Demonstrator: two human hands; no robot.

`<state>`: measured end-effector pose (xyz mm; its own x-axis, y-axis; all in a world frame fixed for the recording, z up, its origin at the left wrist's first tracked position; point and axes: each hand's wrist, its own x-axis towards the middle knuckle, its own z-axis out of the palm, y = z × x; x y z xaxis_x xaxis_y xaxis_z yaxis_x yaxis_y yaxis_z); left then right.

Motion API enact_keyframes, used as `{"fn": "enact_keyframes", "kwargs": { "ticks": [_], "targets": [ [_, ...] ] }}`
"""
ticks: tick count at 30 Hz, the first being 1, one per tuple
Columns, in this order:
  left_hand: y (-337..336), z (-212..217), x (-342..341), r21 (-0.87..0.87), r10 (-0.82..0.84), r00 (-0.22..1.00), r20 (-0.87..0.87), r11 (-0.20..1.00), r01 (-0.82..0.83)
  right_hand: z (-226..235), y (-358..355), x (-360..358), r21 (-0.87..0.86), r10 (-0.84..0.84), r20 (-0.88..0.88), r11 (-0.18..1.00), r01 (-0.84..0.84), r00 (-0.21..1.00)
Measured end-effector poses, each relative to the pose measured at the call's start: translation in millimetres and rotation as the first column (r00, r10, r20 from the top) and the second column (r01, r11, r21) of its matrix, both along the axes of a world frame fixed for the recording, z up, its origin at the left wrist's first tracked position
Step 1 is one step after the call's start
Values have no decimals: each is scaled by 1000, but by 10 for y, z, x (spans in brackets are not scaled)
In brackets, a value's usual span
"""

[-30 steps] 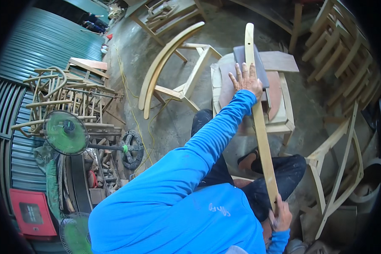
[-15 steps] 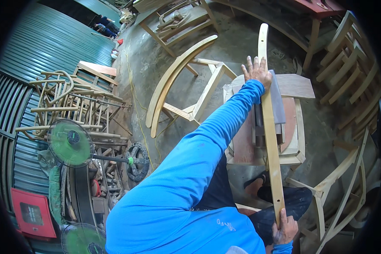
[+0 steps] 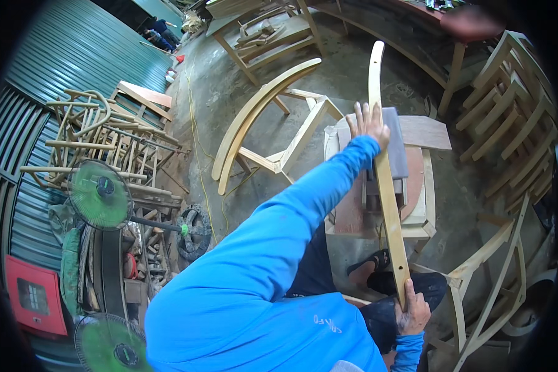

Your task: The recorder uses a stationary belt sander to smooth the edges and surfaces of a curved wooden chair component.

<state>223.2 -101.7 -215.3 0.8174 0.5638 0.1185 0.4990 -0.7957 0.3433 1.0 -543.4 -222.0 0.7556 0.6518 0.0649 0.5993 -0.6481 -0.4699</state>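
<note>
Gripping the long curved wooden slat (image 3: 387,180) at its near end, your right hand (image 3: 413,310) is clenched around it, while your left hand (image 3: 369,124) presses flat, fingers spread, where the slat crosses the low wooden stool (image 3: 425,214). It looks stiff, light and whippy, so hold both ends, away from sharp edges.

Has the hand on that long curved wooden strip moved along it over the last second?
Cannot tell for sure. The left hand lies flat on the curved strip above the grey block, much as before; the head camera itself shifted, so the apparent change is unreliable.
</note>
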Motion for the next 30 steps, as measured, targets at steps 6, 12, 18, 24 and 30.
{"fn": "enact_keyframes", "kwargs": {
  "ticks": [6, 12, 18, 24, 30],
  "targets": [
    [-847, -114, -776, 76, 34, 995, -92, 997, -27, 60, -572, -392, 98, 30, -39, 995, -26, 999],
    [-972, -167, -803, 76, 23, 999, -32, 997, -21, 238, -537, -534, 171, -56, -96, 983, 72, 994],
    [-333, -148, -223, 70, -5, 998, -62, 997, 10, 263, 142, -148, 153, -86, -96, 983, 100, 992],
    [332, -184, 365, 100, -35, 999, -21, 994, 37, 150, 819, 367, 129, 34, 204, 990, -61, 978],
    [989, -262, 966, 37, -95, 992, 80, 995, 93, 144, 1454, 777, 31, 32, 288, 999, -43, 957]
  ]
}}
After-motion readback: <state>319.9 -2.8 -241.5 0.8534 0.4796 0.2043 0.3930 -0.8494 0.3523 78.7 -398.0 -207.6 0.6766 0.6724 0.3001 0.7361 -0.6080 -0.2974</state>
